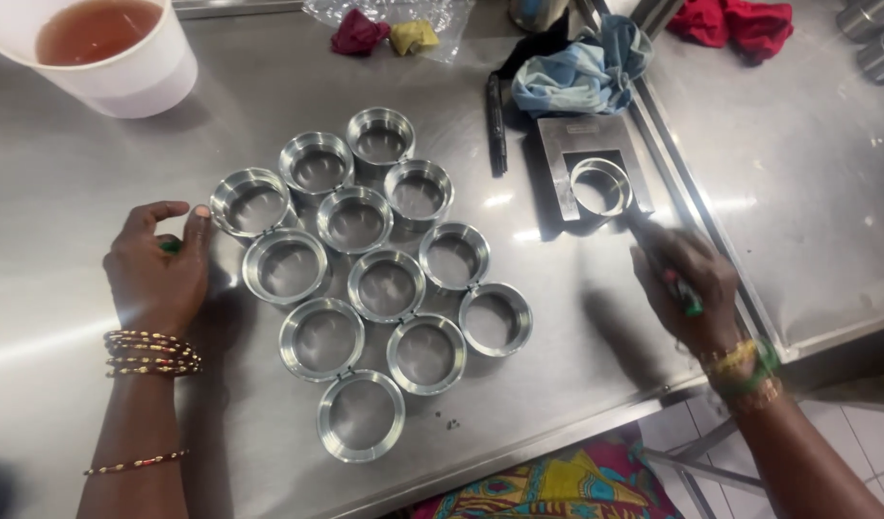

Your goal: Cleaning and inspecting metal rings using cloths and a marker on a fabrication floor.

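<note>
Twelve shiny round steel rings (356, 219) lie clustered on the metal table (67, 183) — a thirteenth sits in the flat grey steel gauge plate (567, 144), far right. One white paper cup of reddish tea (96, 48) stands far left; two hands — left (156, 274), right (682, 288).

A crumpled clear plastic bag (384, 13) is lying at the far edge of the steel table (67, 192), right of the white cup (124, 67); a dark red scrap and a yellow scrap are being held inside it. No labels, signs or screens are being shown.
</note>
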